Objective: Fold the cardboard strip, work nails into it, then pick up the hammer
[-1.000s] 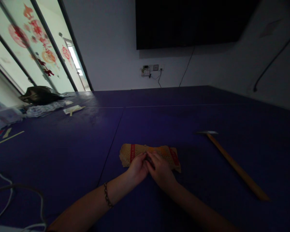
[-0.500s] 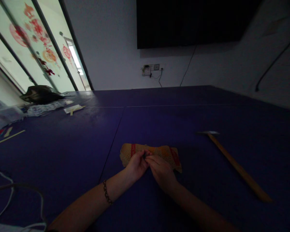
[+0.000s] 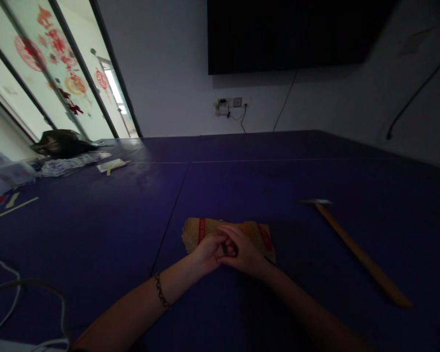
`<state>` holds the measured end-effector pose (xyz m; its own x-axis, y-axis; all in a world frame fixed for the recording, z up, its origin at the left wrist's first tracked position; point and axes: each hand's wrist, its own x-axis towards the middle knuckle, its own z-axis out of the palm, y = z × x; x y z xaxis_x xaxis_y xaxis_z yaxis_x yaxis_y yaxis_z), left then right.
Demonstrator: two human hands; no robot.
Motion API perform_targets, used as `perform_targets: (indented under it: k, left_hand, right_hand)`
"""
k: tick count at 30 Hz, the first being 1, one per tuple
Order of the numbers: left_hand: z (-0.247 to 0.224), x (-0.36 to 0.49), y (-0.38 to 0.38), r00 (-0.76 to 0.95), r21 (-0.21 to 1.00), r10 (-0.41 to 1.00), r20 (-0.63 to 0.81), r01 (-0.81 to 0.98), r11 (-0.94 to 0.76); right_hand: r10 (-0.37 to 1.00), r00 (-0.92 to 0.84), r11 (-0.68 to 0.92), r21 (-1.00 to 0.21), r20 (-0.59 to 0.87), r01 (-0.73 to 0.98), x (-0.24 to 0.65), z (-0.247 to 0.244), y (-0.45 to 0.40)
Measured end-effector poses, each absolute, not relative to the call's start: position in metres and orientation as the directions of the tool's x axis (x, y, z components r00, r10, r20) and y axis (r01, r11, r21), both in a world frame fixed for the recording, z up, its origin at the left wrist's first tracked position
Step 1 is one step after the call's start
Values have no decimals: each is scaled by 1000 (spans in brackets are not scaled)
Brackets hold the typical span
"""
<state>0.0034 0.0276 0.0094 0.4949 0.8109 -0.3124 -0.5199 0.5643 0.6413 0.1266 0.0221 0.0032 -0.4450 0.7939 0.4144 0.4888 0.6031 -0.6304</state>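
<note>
Left hand [image 3: 207, 250] and right hand [image 3: 245, 251] pressed together, fingers curled around a small dark object [image 3: 224, 248], identity unclear. Directly beneath and behind: tan perforated paper stack [image 3: 254, 231] with red bands, flat on purple surface [image 3: 132, 210]. Wooden-handled hammer [image 3: 355, 252] well apart, rightward.

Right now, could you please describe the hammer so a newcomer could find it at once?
Start from the wide dark blue table and the tan bundle with red bands under the two hands. To the right of that bundle, lying apart by itself, is the hammer. Its long pale wooden handle and small metal head set it apart from everything nearby.
</note>
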Motion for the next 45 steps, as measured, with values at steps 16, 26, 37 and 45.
perform_targets:
  k: [16, 26, 37, 45]
  left_hand:
    - [11, 2, 27, 533, 615, 807, -255, -555, 561]
    - [23, -13, 34, 729, 781, 632, -263, -224, 583]
    - [11, -9, 25, 736, 872, 638, -226, -139, 469]
    - [9, -7, 26, 704, 897, 671, -232, -112, 427]
  right_hand:
    - [811, -434, 559, -740, 393, 375, 138, 1, 34]
    - [915, -337, 339, -876, 222, 343, 140, 13, 34]
    - [929, -361, 160, -967, 80, 198, 138, 2, 39]
    - [899, -431, -23, -992, -77, 128, 133, 10, 32]
